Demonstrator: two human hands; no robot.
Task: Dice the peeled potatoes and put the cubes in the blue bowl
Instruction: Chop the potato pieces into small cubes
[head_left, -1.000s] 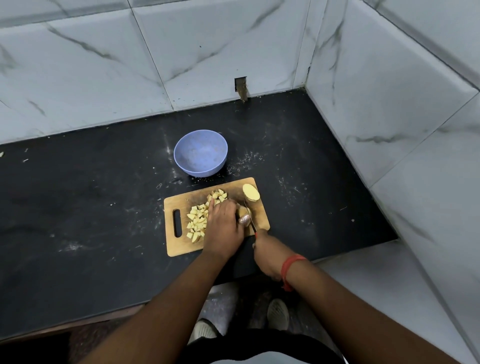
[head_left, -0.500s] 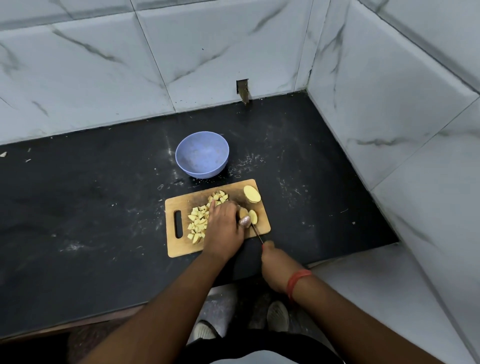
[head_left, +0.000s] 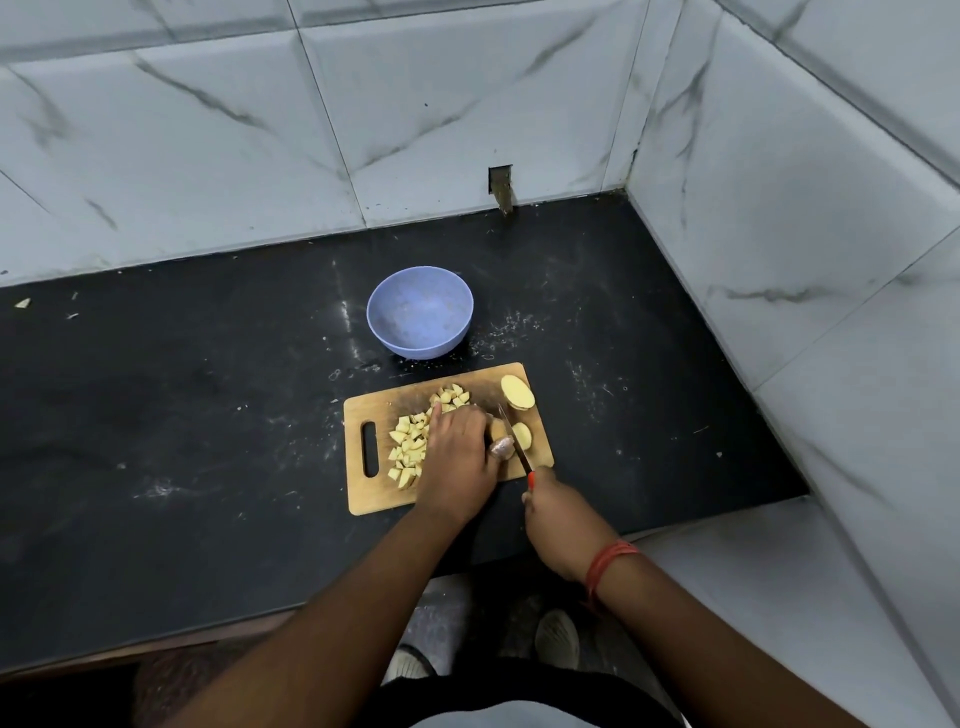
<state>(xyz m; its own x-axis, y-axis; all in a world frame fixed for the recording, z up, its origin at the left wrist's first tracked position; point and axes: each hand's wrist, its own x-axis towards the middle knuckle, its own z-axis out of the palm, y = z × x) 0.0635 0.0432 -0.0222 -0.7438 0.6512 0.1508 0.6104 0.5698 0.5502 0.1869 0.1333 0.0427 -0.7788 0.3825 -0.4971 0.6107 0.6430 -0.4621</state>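
A wooden cutting board (head_left: 374, 499) lies on the black counter. Several yellow potato cubes (head_left: 408, 449) sit on its left half. My left hand (head_left: 460, 457) curls over a potato piece (head_left: 497, 430) at mid-board and holds it down. My right hand (head_left: 558, 519) grips a red-handled knife (head_left: 514, 441), whose blade lies against that piece. A cut slice (head_left: 522, 435) lies just right of the blade. A larger potato half (head_left: 517, 392) rests at the board's far right corner. The blue bowl (head_left: 420, 312) stands behind the board with nothing in it.
White marble-tiled walls close the counter at the back and on the right (head_left: 779, 208). The counter's front edge runs just below the board. A small dark notch (head_left: 501, 189) sits at the wall base behind the bowl. White specks dot the counter.
A slice has come off the potato piece and lies to the right of the blade. My right hand drew the knife back toward me, then brought it against the piece again.
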